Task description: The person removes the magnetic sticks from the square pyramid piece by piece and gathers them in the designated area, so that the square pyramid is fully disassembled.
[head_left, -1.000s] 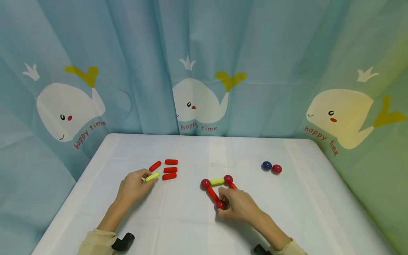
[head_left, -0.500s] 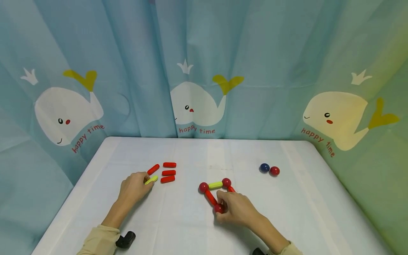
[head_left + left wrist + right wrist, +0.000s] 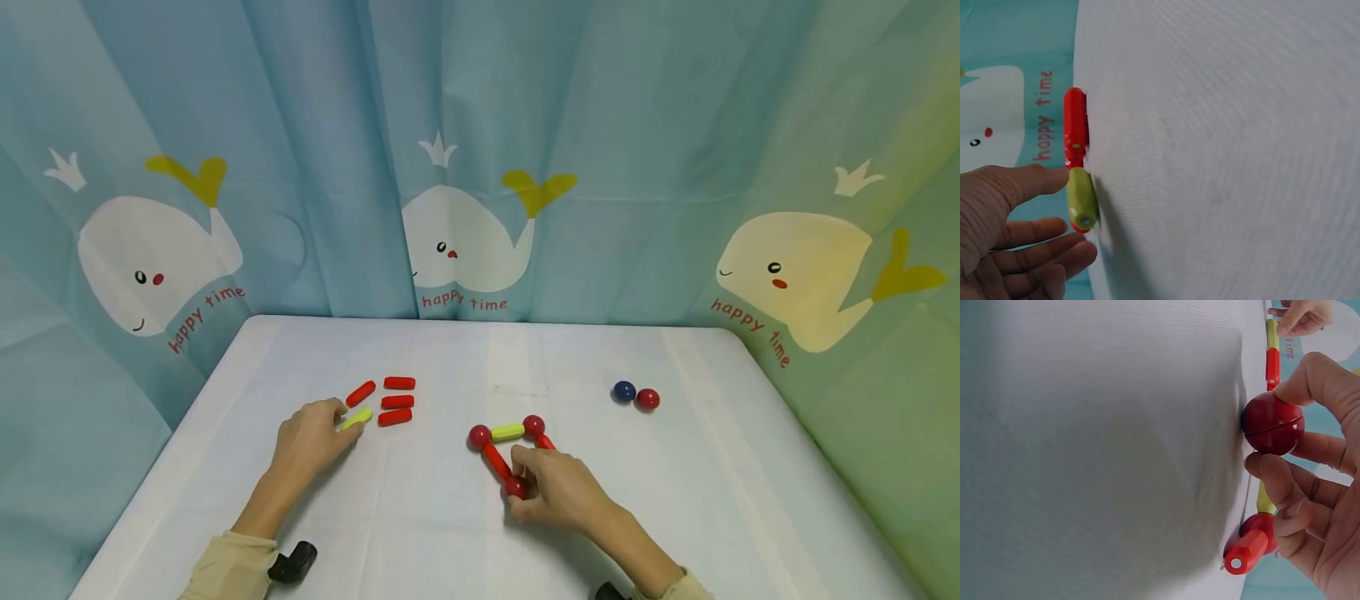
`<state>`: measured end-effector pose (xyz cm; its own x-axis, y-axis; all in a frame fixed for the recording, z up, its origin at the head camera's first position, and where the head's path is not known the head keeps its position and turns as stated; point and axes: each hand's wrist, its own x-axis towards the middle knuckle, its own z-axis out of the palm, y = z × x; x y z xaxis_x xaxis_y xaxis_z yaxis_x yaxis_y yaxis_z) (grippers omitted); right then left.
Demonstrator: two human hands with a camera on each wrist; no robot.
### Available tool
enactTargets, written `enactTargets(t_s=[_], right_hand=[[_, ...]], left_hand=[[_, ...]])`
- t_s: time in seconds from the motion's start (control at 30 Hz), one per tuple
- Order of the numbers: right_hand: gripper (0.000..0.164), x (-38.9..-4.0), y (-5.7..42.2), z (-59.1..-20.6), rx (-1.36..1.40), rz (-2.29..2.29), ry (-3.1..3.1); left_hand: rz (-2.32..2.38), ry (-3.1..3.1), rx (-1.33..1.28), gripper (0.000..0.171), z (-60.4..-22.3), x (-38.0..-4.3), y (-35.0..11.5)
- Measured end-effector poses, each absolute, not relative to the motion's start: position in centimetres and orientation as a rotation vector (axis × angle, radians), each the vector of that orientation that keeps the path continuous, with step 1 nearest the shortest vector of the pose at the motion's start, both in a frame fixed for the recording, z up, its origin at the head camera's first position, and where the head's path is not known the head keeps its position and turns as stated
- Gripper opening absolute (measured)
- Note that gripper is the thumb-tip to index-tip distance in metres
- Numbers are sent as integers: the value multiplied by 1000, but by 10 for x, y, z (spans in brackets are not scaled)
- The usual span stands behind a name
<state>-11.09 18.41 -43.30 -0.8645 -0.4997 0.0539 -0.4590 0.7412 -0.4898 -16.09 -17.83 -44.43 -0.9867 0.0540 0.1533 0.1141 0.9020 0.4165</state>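
Observation:
My left hand pinches a short yellow-green stick between thumb and fingers, low over the table. In the left wrist view a red stick lies just past it. With thumb and fingertips my right hand holds a glossy red ball at the near corner of a joined frame. From that ball a red stick runs to another red ball. A yellow stick links it to a third red ball, whose own red stick ends free, partly behind my right hand.
Several loose red sticks lie beside my left hand. At the right rear a blue ball and a red ball sit side by side. The white table ends at a whale-print curtain.
The head view shifts slightly. Both hands stay in place, the left at the yellow-green stick and the right at the red ball.

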Motion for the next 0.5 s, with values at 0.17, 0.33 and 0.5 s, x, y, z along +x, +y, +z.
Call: enactTargets(t_s=[0.17,0.33,0.5], right_hand=[[26,-109,186,-434,-807,-779,2864],[24,-109,188,-434,-831,-786,2855],[21,-109,189,-435,-910,-786,2836]], left_hand=[[-642,-2772,-249,27,-436,-152,-164],[-720,-2627,-540,23,-432,-141,-135],[-798,-2590,-886,27,-433,-135,-108]])
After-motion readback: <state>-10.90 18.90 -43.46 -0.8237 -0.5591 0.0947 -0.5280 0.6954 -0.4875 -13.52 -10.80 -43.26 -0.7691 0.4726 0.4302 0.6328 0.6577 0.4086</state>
